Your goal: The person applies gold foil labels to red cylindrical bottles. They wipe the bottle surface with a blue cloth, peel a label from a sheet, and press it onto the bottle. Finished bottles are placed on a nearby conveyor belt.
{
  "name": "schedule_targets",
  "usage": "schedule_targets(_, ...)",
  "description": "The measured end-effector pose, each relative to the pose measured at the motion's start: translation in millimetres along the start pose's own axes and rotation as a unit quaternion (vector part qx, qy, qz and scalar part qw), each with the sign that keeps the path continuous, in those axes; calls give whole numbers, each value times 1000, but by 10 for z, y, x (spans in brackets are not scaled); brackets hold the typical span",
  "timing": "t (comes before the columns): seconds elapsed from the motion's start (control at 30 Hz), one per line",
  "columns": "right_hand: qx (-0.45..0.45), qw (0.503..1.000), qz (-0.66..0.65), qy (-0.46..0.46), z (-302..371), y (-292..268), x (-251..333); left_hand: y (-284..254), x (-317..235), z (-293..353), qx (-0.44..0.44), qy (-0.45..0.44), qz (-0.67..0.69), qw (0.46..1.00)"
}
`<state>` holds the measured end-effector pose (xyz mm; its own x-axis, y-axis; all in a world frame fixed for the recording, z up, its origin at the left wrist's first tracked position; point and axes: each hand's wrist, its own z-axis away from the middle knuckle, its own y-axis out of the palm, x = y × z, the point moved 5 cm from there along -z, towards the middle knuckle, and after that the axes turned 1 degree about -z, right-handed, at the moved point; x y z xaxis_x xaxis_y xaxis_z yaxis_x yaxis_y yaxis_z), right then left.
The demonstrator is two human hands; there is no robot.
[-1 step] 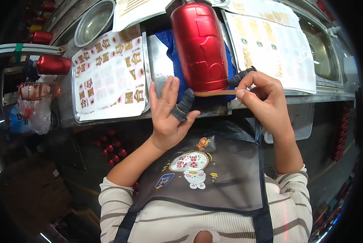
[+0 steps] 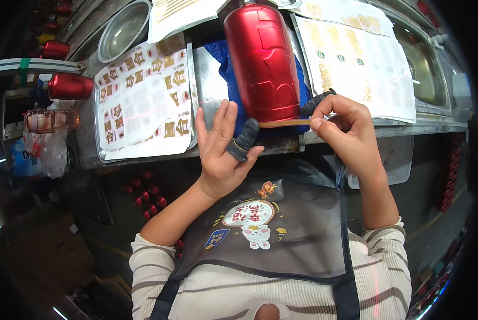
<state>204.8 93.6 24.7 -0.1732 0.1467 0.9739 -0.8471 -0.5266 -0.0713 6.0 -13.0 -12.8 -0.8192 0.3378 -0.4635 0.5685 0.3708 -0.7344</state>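
A large glossy red bottle (image 2: 263,64) with raised panels lies on a blue cloth (image 2: 233,80), its base toward me. Along the base edge runs a thin gold-brown strip (image 2: 284,123). My right hand (image 2: 348,128) pinches the strip's right end between thumb and a finger; its dark-wrapped index finger is beside the bottle's lower right side. My left hand (image 2: 220,152) is open, fingers spread upward. Its index finger, in a dark wrap with a band round it, meets the strip's left end. Whether that fingertip presses on the bottle I cannot tell.
Left of the bottle, a metal tray (image 2: 193,101) holds a sheet of gold and red stickers (image 2: 143,101). A metal bowl (image 2: 124,32) stands behind it. More sticker sheets (image 2: 377,80) lie on the right, near a metal basin (image 2: 428,80). Smaller red bottles (image 2: 71,85) are at far left.
The red bottle has shifted very slightly left. My left index fingertip has moved a touch to the right; both hands otherwise keep their positions.
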Motion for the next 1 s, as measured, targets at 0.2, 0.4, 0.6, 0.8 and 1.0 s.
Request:
schedule_targets(0.2, 4, 999, -15, 33, -62, -8, -113, -4, -169, -232, -14, 58, -62, 996)
schedule_targets(0.4, -6, 999, 34, 11, -80, 31, -186, 51, -330, -531, -10, 83, -103, 991)
schedule_targets(0.6, -10, 996, 85, -35, -113, 52, -153, -26, -40, -381, -52, -38, 44, 997)
schedule_targets(0.8, 5, 999, 33, 0, -77, 32, -155, -51, 4, 38, -31, -33, 20, 999)
schedule_targets(1.0, 11, 1000, -5, 28, -98, -7, -181, -42, -115, -106, -17, 24, -37, 999)
